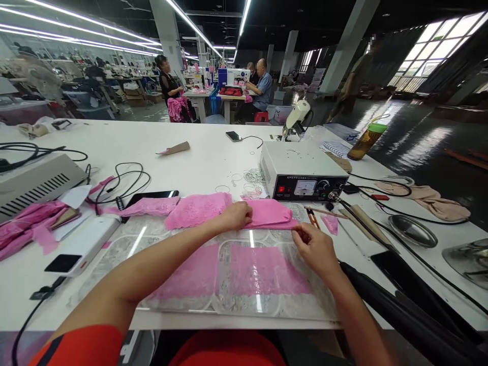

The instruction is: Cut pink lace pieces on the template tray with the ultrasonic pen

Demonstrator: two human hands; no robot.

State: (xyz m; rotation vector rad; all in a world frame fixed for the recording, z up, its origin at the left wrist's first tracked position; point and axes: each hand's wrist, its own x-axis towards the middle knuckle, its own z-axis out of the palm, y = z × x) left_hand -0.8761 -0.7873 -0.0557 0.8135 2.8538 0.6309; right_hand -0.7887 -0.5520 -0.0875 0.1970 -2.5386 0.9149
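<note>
My left hand [237, 215] rests with curled fingers on a folded pink fabric piece [269, 212] at the far edge of a clear plastic template [236, 305]. At the pink fabric's near right corner, my right hand [314, 248] pinches its edge with fingers closed. Under the clear template lie two pink lace panels [263, 271]. A pink lace piece [196, 208] sits just left of my left hand.
A white control box [301, 173] with a dial stands behind the fabric. Small snips [313, 218] lie to its front right. Cables, a phone [150, 196], more pink fabric [26, 223], metal dishes [412, 230] and a bottle [366, 141] crowd the white table. People work at distant tables.
</note>
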